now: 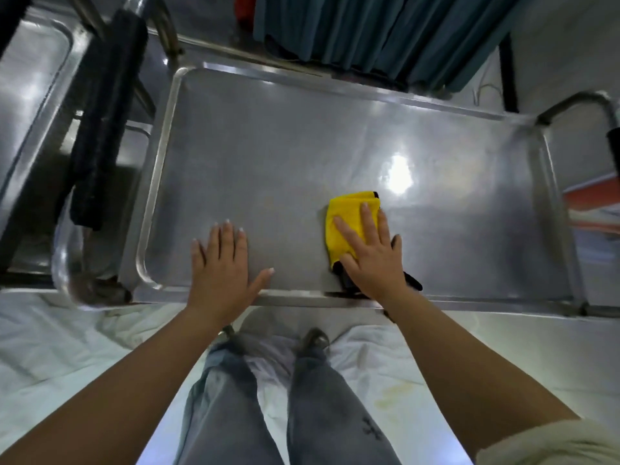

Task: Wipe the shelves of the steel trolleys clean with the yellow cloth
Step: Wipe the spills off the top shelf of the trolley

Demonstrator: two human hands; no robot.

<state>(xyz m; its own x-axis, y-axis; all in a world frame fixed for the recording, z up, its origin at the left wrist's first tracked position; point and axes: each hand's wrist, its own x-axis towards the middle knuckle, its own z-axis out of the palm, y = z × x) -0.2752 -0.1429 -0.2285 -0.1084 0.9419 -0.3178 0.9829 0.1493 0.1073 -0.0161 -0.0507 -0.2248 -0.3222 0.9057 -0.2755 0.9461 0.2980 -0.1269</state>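
The top shelf (335,146) of a steel trolley fills the middle of the view, a shallow tray with a raised rim and rounded corners. The yellow cloth (347,218) lies folded on it, right of centre and close to the near rim, with a dark edge showing at its far corner and a dark strip (412,281) sticking out beside the wrist. The right hand (372,260) presses flat on the cloth, fingers straight and spread, its grip released rather than closed around the fabric. The left hand (223,266) rests palm down on the bare steel near the front rim, fingers straight, thumb out, grip released, apart from the cloth. A second trolley (30,95) stands to the left, with a black padded handle (104,119) between the two. Teal curtains (385,31) hang behind. White sheeting (60,344) covers the floor around the person's legs.
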